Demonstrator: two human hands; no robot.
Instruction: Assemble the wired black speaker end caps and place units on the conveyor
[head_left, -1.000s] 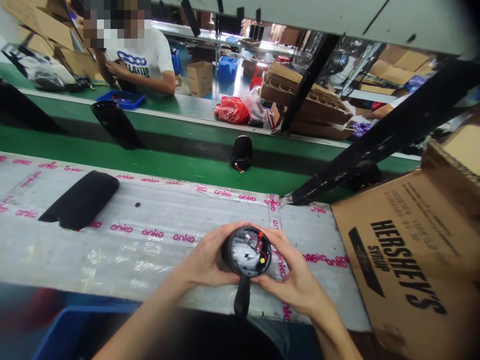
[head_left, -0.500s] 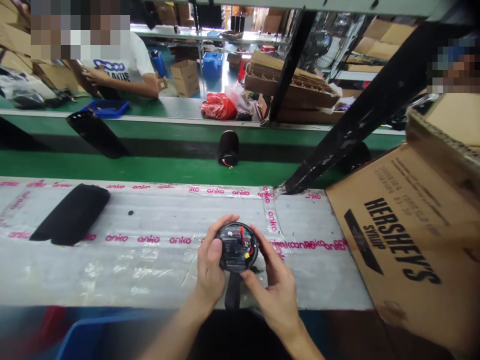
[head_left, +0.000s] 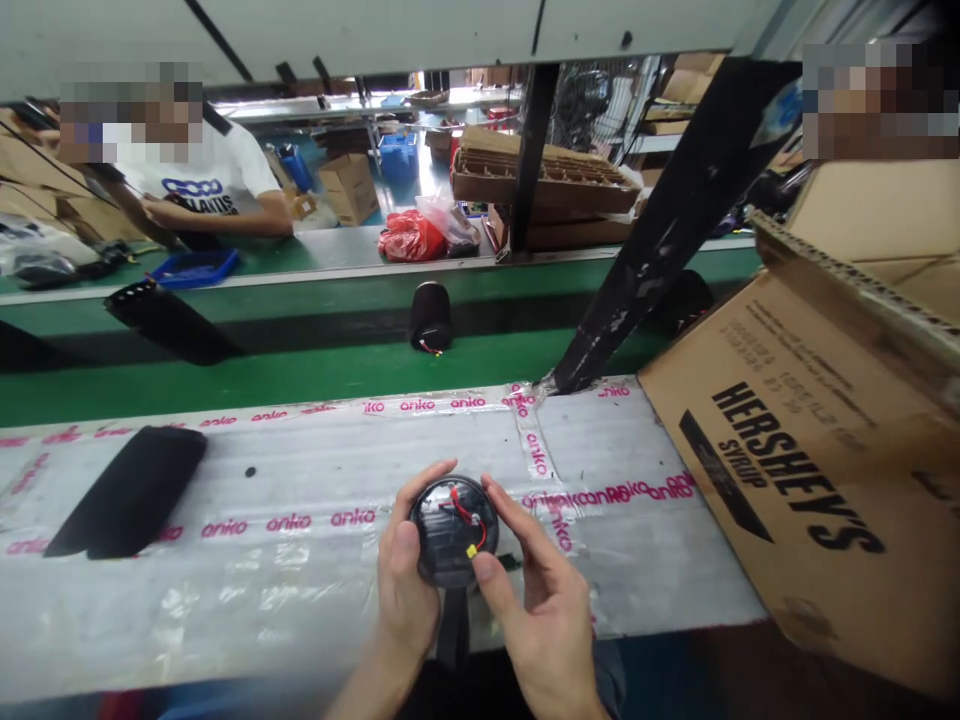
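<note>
The one view comes from a camera worn on the person's head, facing forward and down across a film-covered bench (head_left: 277, 590). It sits above and behind the left hand (head_left: 409, 595) and right hand (head_left: 551, 610), which enter from the bottom edge and appear close, near the middle. The angle is steep enough to look into the wired end of the round black housing (head_left: 442, 545). A Hershey's Syrup carton (head_left: 810, 450) stands near at right. Farther off, the view crosses a green conveyor belt (head_left: 337, 375) to a co-worker (head_left: 232, 165) at upper left; a pale overhead panel (head_left: 420, 35) cuts across the top.
</note>
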